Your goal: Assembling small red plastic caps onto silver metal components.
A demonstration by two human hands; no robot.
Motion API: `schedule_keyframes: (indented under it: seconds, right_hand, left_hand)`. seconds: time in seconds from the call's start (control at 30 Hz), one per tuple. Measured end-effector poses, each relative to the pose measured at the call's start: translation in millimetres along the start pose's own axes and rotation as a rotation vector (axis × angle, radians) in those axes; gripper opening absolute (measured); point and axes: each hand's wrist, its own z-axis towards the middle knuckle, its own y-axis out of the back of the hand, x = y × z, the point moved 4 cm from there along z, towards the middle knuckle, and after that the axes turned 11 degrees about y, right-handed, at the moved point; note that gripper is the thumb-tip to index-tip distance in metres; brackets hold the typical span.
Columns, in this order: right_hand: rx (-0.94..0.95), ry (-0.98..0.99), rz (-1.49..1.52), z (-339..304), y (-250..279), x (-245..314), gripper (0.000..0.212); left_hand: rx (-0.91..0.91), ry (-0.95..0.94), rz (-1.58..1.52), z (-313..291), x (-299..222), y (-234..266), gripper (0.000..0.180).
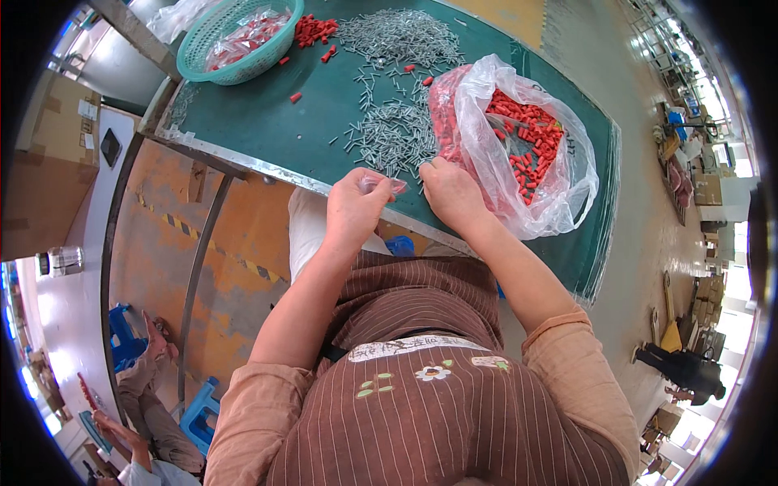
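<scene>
Risk, as I read it: left hand (354, 206) pinches a small clear plastic bag (381, 185) at the green table's edge (267, 121), right hand (450, 190) fingers closed on grey metal pins (395, 134); loose pins could roll off.

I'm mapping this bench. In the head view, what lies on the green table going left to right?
Teal basket → loose red caps → grey metal pins → clear bag of red caps.
</scene>
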Motion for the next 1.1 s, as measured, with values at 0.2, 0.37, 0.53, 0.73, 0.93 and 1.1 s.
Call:
schedule_keyframes:
  seconds: [0.2, 0.37, 0.53, 0.73, 0.93, 1.1]
  right_hand:
    - [-0.199, -0.163, 0.49, 3, 48, 13, 0.019]
    - [-0.365, 0.006, 0.783, -3, 66, 35, 0.019]
    - [-0.364, 0.276, 0.397, -1, 67, 34, 0.018]
    - [-0.293, 0.391, 0.089, -5, 85, 52, 0.013]
    - [-0.166, 0.285, 0.203, -18, 78, 42, 0.013]
    - [-0.18, 0.154, 0.511, -23, 84, 33, 0.014]
  left_hand:
    - [-0.005, 0.062, 0.026, 2, -1, 4, 0.014]
    - [0.049, 0.061, 0.033, 1, -8, -8, 0.015]
    - [0.188, 0.109, -0.128, 2, -16, -18, 0.015]
    - [0.197, 0.102, -0.069, -1, -19, -15, 0.012]
    - [0.305, 0.1, -0.079, -1, -3, -25, 0.015]
    - [0.492, -0.029, -0.012, -14, -10, -26, 0.017]
